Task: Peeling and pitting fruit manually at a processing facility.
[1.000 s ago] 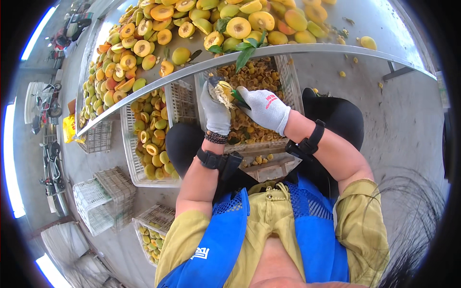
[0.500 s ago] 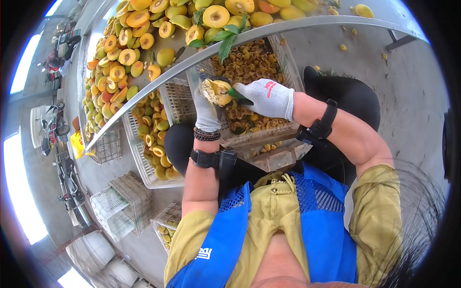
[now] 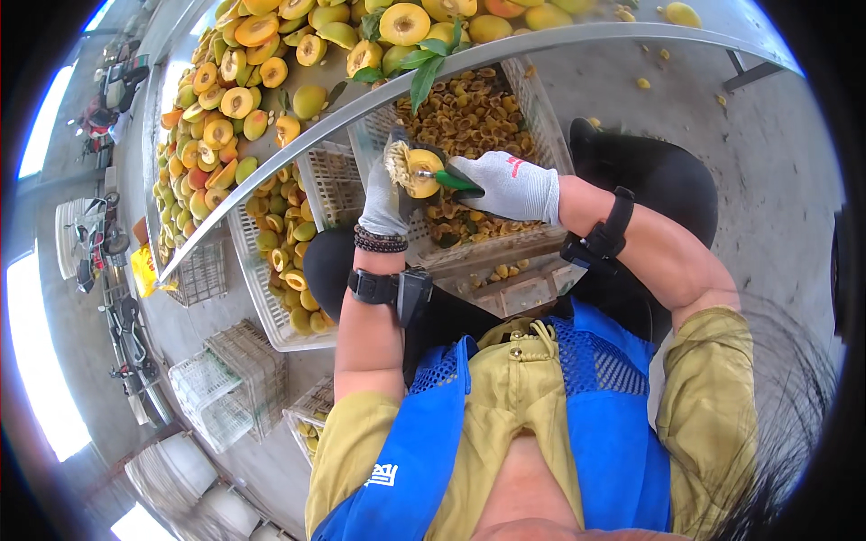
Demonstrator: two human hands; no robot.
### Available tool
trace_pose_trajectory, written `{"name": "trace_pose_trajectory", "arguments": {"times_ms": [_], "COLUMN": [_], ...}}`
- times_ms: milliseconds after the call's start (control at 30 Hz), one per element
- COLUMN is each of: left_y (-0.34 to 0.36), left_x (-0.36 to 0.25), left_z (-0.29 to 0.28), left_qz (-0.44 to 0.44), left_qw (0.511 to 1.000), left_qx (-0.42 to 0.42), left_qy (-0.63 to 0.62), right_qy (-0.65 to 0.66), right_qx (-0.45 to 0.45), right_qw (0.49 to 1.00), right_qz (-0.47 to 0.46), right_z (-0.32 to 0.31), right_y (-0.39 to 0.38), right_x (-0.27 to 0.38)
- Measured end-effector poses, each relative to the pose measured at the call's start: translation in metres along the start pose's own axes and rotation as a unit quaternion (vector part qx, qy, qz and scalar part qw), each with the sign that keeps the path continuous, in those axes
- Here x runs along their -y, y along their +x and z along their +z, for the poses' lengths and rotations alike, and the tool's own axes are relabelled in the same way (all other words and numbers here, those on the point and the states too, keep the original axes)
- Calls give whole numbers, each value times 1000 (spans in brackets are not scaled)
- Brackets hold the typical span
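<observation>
My left hand (image 3: 386, 200), in a grey-white work glove, is closed around a halved yellow peach (image 3: 420, 168). The cut face of the fruit is turned toward my right hand, and pale stringy bits stick out along its left side. My gloved right hand (image 3: 511, 186) grips a green-handled pitting tool (image 3: 453, 179), its small metal end against the cut flesh. The exact shape of that tip is hidden in the fruit. Both hands are above a pale plastic crate (image 3: 544, 117) holding many brown-yellow fruit scraps (image 3: 474, 117).
A metal-edged table (image 3: 298, 151) piled with halved peaches (image 3: 216, 133) curves across in front. Leaves (image 3: 424, 77) hang over its rim. To the left stands a white crate (image 3: 257, 293) of fruit, with stacked crates (image 3: 230, 388) behind. My knees flank the scrap crate.
The peach half has turned so its yellow cut face shows more, with the stringy part now at its left. Both hands have shifted slightly; the tool stays in the fruit.
</observation>
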State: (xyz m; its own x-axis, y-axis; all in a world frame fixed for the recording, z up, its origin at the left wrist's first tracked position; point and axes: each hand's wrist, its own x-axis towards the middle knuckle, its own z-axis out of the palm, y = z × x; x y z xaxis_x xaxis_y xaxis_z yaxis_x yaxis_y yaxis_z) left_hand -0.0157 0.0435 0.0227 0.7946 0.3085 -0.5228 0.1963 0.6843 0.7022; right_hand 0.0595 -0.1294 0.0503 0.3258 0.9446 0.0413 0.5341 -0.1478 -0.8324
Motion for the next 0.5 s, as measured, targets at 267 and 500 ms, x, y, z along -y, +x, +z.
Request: {"name": "trace_pose_trajectory", "arguments": {"times_ms": [267,500], "left_y": [-11,-2], "left_x": [26,28], "left_z": [25,25], "left_qz": [185,398], "left_qw": [981,854], "left_qx": [-51,-131], "left_qy": [-27,307], "right_qy": [-95,119], "right_qx": [-98,-82], "right_qw": [990,989], "right_qz": [46,40], "right_z": [5,-1], "right_y": [6,8], "right_x": [-5,0]}}
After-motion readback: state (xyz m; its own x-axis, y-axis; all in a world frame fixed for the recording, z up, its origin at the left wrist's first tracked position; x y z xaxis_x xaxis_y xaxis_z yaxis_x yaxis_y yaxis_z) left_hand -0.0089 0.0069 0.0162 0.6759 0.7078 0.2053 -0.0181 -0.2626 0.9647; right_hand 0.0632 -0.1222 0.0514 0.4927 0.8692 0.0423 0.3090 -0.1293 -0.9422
